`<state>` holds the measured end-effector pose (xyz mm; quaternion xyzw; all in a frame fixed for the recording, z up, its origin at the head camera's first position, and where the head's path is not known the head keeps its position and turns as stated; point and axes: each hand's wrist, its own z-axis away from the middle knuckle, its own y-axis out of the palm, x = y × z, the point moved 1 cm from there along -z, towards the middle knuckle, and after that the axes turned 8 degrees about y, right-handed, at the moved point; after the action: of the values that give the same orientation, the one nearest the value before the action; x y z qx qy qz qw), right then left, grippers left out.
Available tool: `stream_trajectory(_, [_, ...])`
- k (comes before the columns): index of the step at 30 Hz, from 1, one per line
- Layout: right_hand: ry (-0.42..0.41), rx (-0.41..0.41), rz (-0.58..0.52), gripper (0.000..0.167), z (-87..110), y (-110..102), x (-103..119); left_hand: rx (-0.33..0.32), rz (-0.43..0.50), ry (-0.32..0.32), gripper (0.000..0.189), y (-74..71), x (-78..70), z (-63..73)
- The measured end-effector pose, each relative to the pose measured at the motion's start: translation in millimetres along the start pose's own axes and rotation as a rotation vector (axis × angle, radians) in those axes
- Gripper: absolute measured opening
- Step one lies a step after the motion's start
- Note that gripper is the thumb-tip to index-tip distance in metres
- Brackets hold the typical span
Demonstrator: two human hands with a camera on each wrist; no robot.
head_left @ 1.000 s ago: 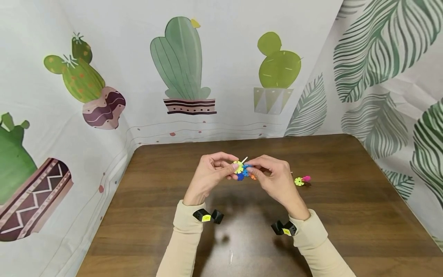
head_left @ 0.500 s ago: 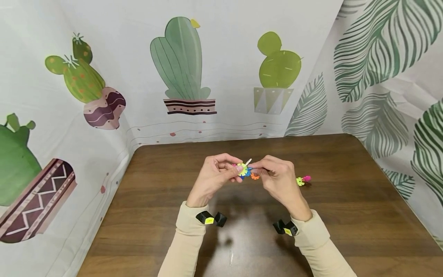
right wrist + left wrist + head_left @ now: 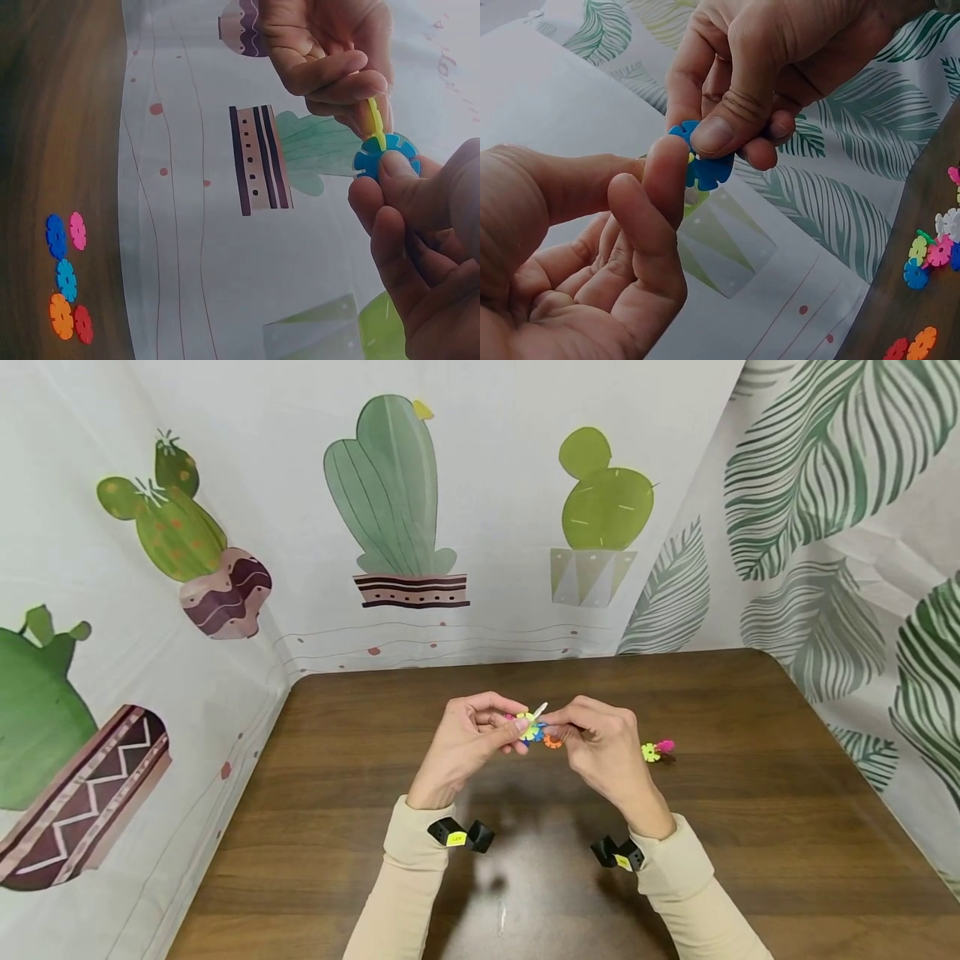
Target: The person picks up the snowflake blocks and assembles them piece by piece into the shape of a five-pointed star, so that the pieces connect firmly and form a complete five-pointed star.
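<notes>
In the head view, my left hand (image 3: 468, 739) and right hand (image 3: 603, 739) meet above the far half of the table. The left hand pinches a yellow notched interlocking disc (image 3: 376, 120) between thumb and fingers. My right hand grips a blue notched disc (image 3: 711, 172), thumb pressed on its face. Seen from the right wrist, the yellow disc stands edge-on at the rim of the blue disc, touching it crosswise. How deep its notch sits is hidden by fingers. A white strip (image 3: 540, 711) shows behind the hands; whether it is held, I cannot tell.
Right of the hands, a yellow disc (image 3: 650, 752) and a pink disc (image 3: 665, 747) are on the wooden table (image 3: 720, 835). An orange disc (image 3: 552, 742) lies beyond the hands. The left wrist view shows a cluster with a white disc (image 3: 949, 223). A printed cloth (image 3: 495, 510) hangs behind.
Both hands shifted slightly to the right, the left one more, so they are closer together. The yellow disc moved right with the left hand. Over the last half second they barely moved.
</notes>
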<state>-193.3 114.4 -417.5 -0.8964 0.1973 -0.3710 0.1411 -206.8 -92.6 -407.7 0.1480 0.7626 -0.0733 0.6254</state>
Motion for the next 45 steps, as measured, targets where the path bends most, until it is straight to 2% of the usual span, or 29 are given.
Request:
stream_trajectory(12, [0.06,0.059,-0.052,0.023,-3.0,-5.8,-1.1,0.007,-0.004,0.013,0.019,-2.0,1.2,-2.0])
stream_trajectory(17, [0.097,0.076,-0.03,0.02,-5.5,-13.0,-5.6,-0.018,0.004,0.008,0.019,-5.0,2.2,-1.8])
stream_trajectory(22, [0.15,0.032,0.004,0.018,-8.2,-27.8,-14.5,-0.052,-0.005,0.027,0.02,-11.5,1.9,-1.7])
stream_trajectory(29, [0.241,-0.084,0.039,0.013,-11.1,-53.2,-30.0,-0.087,-0.022,0.059,0.02,-20.2,1.6,-2.6])
stream_trajectory(35, [0.336,-0.107,0.004,0.011,-9.9,-62.1,-40.3,-0.106,-0.057,0.109,0.021,-25.8,2.8,-3.0])
stream_trajectory(39, [0.435,-0.036,-0.005,0.009,-5.2,-44.4,-56.1,-0.108,-0.074,0.115,0.024,-25.9,5.1,-3.1])
stream_trajectory(45, [0.671,0.204,-0.077,0.022,12.5,4.5,-84.8,-0.081,-0.079,0.1,0.029,-23.2,5.3,-1.9])
